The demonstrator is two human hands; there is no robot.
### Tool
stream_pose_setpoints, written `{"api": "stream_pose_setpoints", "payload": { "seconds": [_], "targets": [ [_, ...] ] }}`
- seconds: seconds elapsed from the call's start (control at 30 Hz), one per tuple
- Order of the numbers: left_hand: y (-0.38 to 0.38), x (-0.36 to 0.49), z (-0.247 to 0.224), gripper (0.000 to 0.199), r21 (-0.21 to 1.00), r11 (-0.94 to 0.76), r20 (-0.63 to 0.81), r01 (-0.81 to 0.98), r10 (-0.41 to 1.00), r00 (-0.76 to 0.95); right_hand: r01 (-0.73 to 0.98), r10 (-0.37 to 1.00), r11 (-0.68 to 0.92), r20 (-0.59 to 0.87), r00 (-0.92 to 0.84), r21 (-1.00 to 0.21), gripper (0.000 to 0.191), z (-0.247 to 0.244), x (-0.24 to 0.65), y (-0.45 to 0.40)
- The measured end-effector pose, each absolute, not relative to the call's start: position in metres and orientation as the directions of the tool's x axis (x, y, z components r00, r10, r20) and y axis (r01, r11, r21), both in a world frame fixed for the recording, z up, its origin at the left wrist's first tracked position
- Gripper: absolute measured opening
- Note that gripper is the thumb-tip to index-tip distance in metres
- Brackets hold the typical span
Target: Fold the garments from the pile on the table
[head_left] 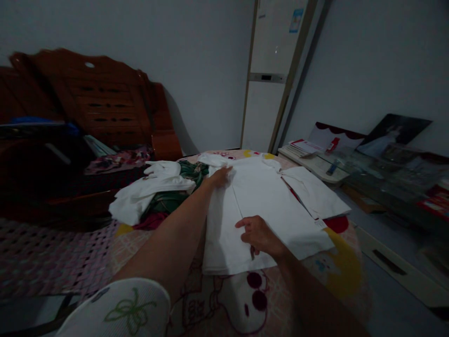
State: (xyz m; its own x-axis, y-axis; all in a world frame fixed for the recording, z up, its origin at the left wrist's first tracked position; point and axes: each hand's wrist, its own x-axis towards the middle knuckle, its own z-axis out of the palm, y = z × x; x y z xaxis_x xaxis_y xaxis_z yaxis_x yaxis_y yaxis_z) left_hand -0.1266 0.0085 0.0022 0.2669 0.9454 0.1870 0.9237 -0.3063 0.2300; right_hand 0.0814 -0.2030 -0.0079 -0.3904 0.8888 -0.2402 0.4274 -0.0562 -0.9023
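Observation:
A white garment (277,201) lies spread on a round table with a patterned cloth (277,299); its left part is folded over. My left hand (221,177) is at the upper left of the garment, its fingers blurred against the white fabric near the collar end. My right hand (257,234) rests on the lower middle of the garment, index finger stretched out to the left and the other fingers loosely bent, with nothing visible in it. One white sleeve (312,189) reaches to the right.
Left of the garment lies a pile of white (133,201) and green clothes (166,202). Behind it stands a wooden bench (105,100). A glass-topped stand (372,173) with papers and a photo is at the right. A tall white cabinet unit (264,107) stands at the back.

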Motion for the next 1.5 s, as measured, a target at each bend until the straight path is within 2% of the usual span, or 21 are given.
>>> {"api": "stream_pose_setpoints", "payload": {
  "seconds": [0.1, 0.2, 0.37, 0.47, 0.6, 0.67, 0.77, 0.83, 0.9, 1.0, 1.13, 1.3, 1.37, 1.5],
  "targets": [
    [-0.003, -0.131, 0.003, 0.075, 0.228, -0.319, 0.153, 0.920, 0.945, 0.290, 0.464, 0.881, -0.023, -0.238, -0.409, -0.885, 0.044, -0.009, 0.086, -0.202],
    [-0.019, -0.139, 0.003, 0.069, 0.240, -0.301, 0.173, 0.923, 0.949, 0.264, 0.485, 0.871, 0.016, -0.225, -0.436, -0.874, 0.045, -0.007, 0.090, -0.201],
    [-0.064, -0.156, -0.015, 0.062, 0.253, -0.281, 0.205, 0.926, 0.951, 0.232, 0.540, 0.841, 0.005, -0.289, -0.457, -0.842, 0.053, 0.001, 0.093, -0.202],
    [-0.092, -0.160, -0.029, 0.057, 0.214, -0.294, 0.190, 0.932, 0.948, 0.255, 0.519, 0.838, 0.044, -0.252, -0.484, -0.854, 0.057, 0.000, 0.098, -0.202],
    [-0.116, -0.154, -0.039, 0.051, 0.102, -0.353, 0.144, 0.930, 0.930, 0.337, 0.498, 0.806, 0.077, -0.240, -0.541, -0.864, 0.062, -0.001, 0.108, -0.199],
    [-0.122, -0.148, -0.039, 0.056, 0.055, -0.319, 0.115, 0.946, 0.943, 0.311, 0.487, 0.828, 0.090, -0.206, -0.521, -0.869, 0.054, 0.002, 0.107, -0.197],
    [-0.129, -0.141, -0.039, 0.060, 0.028, -0.294, 0.110, 0.956, 0.951, 0.289, 0.344, 0.865, 0.150, -0.045, -0.499, -0.927, 0.034, 0.005, 0.094, -0.200],
    [-0.133, -0.139, -0.039, 0.060, 0.036, -0.299, 0.112, 0.954, 0.949, 0.293, 0.250, 0.842, 0.210, 0.044, -0.538, -0.945, 0.024, 0.005, 0.079, -0.207],
    [-0.134, -0.138, -0.040, 0.060, 0.058, -0.289, 0.101, 0.956, 0.954, 0.282, 0.229, 0.783, 0.298, 0.100, -0.614, -0.927, 0.016, 0.003, 0.064, -0.218],
    [-0.135, -0.138, -0.041, 0.060, 0.083, -0.270, 0.102, 0.959, 0.960, 0.262, 0.260, 0.674, 0.459, 0.143, -0.724, -0.850, 0.008, 0.001, 0.046, -0.234],
    [-0.136, -0.138, -0.039, 0.059, 0.089, -0.274, 0.111, 0.958, 0.958, 0.264, 0.337, 0.622, 0.613, 0.174, -0.763, -0.715, 0.014, -0.002, 0.035, -0.246],
    [-0.138, -0.137, -0.036, 0.059, 0.086, -0.274, 0.097, 0.958, 0.959, 0.266, 0.449, 0.544, 0.797, 0.157, -0.824, -0.404, 0.022, -0.008, 0.032, -0.248],
    [-0.137, -0.137, -0.035, 0.059, 0.085, -0.276, 0.092, 0.957, 0.959, 0.268, 0.433, 0.492, 0.847, 0.149, -0.858, -0.307, 0.027, -0.011, 0.032, -0.249],
    [-0.137, -0.138, -0.036, 0.059, 0.079, -0.286, 0.092, 0.955, 0.956, 0.279, 0.376, 0.408, 0.906, 0.164, -0.898, -0.196, 0.032, -0.013, 0.031, -0.252]
  ]
}}
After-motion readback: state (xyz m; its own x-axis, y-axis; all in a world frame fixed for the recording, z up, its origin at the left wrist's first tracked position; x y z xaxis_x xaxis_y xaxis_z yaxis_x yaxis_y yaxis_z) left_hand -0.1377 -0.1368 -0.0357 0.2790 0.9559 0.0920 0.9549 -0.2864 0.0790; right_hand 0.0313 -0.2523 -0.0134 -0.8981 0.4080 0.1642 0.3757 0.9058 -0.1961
